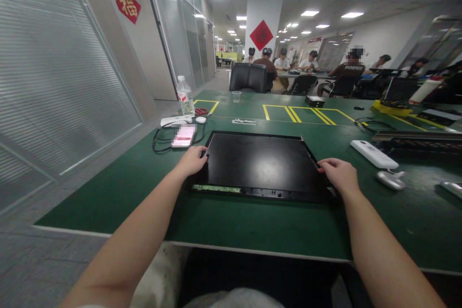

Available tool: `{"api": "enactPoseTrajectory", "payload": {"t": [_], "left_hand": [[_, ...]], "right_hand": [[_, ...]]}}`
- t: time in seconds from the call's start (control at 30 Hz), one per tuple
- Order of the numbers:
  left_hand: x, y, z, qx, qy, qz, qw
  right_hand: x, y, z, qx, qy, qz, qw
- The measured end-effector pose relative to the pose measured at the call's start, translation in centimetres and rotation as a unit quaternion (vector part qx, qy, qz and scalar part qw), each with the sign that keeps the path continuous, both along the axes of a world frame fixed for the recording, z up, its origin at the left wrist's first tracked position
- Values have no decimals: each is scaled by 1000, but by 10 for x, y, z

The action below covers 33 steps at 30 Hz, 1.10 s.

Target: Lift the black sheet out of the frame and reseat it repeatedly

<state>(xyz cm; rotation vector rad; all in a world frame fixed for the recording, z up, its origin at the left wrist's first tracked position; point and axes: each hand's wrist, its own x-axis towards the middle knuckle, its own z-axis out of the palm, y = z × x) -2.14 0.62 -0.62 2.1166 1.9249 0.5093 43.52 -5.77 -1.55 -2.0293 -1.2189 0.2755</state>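
A black display panel (pixel 260 161) lies on the green table in front of me, its glossy screen side up. Along its near edge runs a dark strip with a green circuit board (pixel 216 188) at the left. My left hand (pixel 193 160) grips the panel's left edge, fingers closed on the rim. At the opposite side, my right hand (pixel 339 172) pinches the right edge between thumb and fingers. The fingertips of both hands are partly hidden by the frame.
Left of the panel are a phone (pixel 184 135), black cables, red-handled scissors (pixel 200 111) and a water bottle (pixel 185 96). A white power bank (pixel 374 154) and a silver mouse-like object (pixel 390 179) lie right. A plastic cup (pixel 236 96) stands behind. Several people sit farther back.
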Motion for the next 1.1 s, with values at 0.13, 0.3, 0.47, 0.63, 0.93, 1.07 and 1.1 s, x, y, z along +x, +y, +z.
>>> {"api": "enactPoseTrajectory", "payload": {"t": [0.13,0.3,0.47,0.63,0.93,1.07,1.1], "left_hand": [[-4,2,-3,9,12,15,1000],[-9,3,-6,2,50,35,998],[-9,-1,-3,-5,84,57,995],[-7,-6,1,-34,102,83,991],[-7,-4,4,-59,145,57,986],[-6,-3,2,-58,158,51,984],[-5,-3,2,-53,155,52,985]], "right_hand": [[0,1,0,-6,21,2,1000],[-4,0,3,-14,54,4,998],[3,2,-2,15,16,-24,999],[14,9,-12,-8,-17,-32,999],[14,12,-15,-74,-26,-11,997],[13,11,-15,-72,-35,-7,997],[13,11,-15,-71,-36,-6,997]]}}
